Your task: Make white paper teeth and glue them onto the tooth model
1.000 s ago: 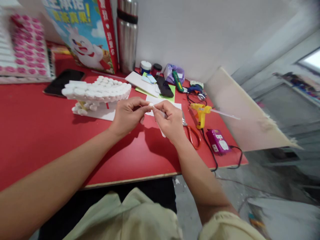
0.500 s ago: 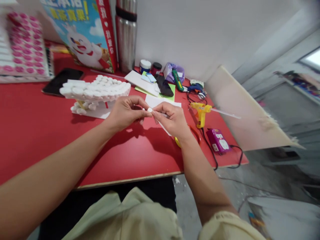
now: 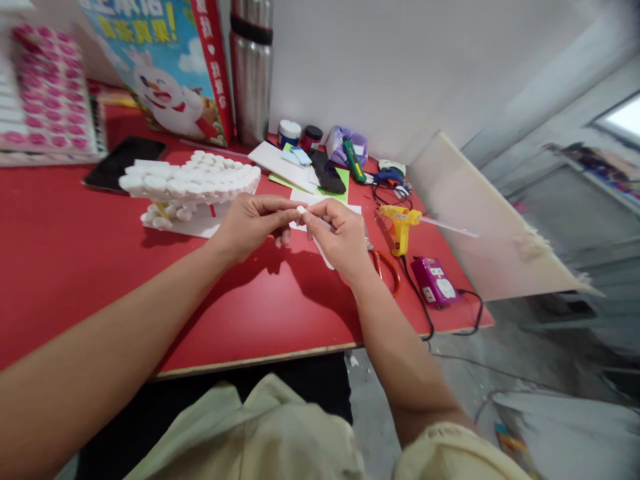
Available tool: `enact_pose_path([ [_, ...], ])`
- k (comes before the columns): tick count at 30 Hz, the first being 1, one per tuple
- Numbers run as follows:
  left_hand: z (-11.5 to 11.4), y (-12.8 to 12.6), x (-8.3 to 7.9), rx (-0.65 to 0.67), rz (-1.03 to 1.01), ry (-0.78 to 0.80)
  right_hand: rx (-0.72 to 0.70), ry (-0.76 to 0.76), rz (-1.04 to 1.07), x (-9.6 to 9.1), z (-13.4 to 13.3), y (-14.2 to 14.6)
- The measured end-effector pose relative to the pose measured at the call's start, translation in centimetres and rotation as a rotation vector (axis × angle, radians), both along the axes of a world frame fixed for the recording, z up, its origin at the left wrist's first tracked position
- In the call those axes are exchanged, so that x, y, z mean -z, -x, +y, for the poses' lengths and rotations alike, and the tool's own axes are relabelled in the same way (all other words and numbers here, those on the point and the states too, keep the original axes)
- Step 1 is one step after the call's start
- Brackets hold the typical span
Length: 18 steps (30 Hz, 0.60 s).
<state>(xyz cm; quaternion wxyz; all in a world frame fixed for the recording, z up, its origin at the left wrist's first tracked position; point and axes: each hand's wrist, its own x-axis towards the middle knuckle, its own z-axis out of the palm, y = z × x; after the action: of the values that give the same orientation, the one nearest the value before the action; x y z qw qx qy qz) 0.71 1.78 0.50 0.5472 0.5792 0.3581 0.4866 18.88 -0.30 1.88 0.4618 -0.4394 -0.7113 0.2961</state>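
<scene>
One glue gun (image 3: pixel 401 230) is lying middle right. The right hand (image 3: pixel 343 237) is partly hiding an orange-handled tool (image 3: pixel 398 278) and, with the left hand (image 3: pixel 250 227), pinching a white bit (image 3: pixel 301 209).

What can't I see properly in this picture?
In the head view:
- Much of the small white piece: covered by the left hand and right hand.
- Part of the orange-handled tool: behind the right hand.
- The top of the steel bottle: cut off by the upper edge.

Hands (image 3: pixel 342 235) and pinched white piece (image 3: pixel 301 210) slightly higher than half second ago; metal part of orange-handled tool (image 3: pixel 395 270) uncovered.
</scene>
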Motion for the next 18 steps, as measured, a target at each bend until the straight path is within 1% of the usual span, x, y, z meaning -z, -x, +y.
enact_pose_path([
  [2,0.0,-0.02,-0.08,-0.014,0.006,-0.001,0.017,0.041,0.017,0.05,0.13,-0.03],
  [6,-0.01,-0.29,-0.1,-0.087,0.012,-0.026,0.038,0.101,0.034,0.35,0.49,-0.15],
  [8,-0.11,-0.49,-0.07,-0.103,0.004,-0.042,0.049,0.08,0.013,0.45,0.43,-0.06],
  [13,-0.59,-0.87,-0.17,-0.146,0.005,-0.099,0.106,-0.078,-0.036,0.43,-0.14,0.47],
  [15,-0.68,-0.88,-0.18,-0.162,0.005,-0.123,0.077,-0.075,-0.012,0.43,-0.23,0.51],
  [18,-0.64,-0.76,-0.05,-0.163,-0.002,-0.156,0.017,-0.019,0.046,0.51,-0.15,0.37],
])
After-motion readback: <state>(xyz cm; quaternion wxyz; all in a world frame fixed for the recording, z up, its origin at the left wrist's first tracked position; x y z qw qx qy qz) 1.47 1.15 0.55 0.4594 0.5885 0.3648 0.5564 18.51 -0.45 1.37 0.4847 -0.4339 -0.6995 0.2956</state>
